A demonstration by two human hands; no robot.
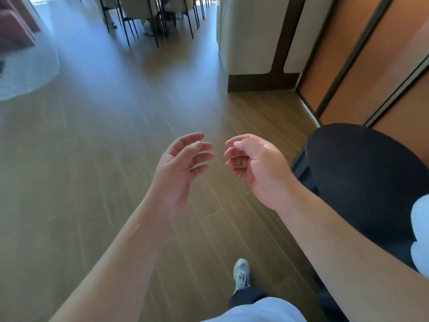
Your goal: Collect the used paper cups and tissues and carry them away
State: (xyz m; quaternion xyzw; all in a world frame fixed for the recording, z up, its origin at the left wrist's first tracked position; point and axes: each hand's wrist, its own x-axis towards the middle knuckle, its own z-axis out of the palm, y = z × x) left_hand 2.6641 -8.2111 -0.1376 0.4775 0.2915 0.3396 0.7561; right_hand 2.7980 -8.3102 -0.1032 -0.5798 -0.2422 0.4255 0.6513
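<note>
Wood floor (97,173) fills most of the view, with chairs (144,17) far away and a round black stool (362,173) near on the right. Both the left hand (180,168) and the right hand (253,163) are held out in front, fingers (202,156) apart and loosely curled, with nothing held in them. No cups or tissues can be seen anywhere. Something white (420,231) at the right edge is too blurred to tell. The stool could be bumped, since it sits just beside the right arm, and rubbish could be missed.
</note>
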